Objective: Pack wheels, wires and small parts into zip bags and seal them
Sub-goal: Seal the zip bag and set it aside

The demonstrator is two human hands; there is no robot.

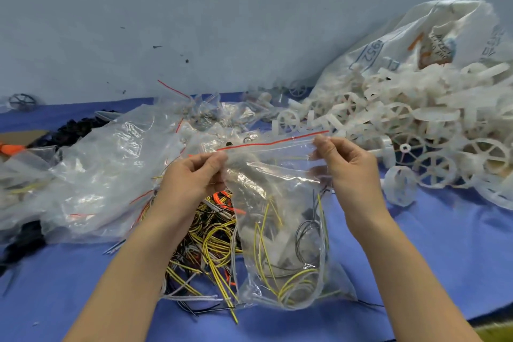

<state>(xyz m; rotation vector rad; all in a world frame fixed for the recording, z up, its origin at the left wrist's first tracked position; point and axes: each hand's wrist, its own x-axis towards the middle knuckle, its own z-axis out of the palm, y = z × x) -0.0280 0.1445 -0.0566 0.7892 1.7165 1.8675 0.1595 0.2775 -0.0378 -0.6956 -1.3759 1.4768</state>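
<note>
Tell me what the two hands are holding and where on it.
Both hold one clear plastic zip bag of wires at its red-lined top edge: the left hand pinches the left end, the right hand the right end.

A matt blue cloth [433,244] is seen covering the bench. On it, the zip bag [280,219] is of clear, glossy, crinkled plastic. Right of the bag, wheels [433,166] of translucent white plastic are piled; left of it, plastic-coated wires [213,241] look smooth.
</note>
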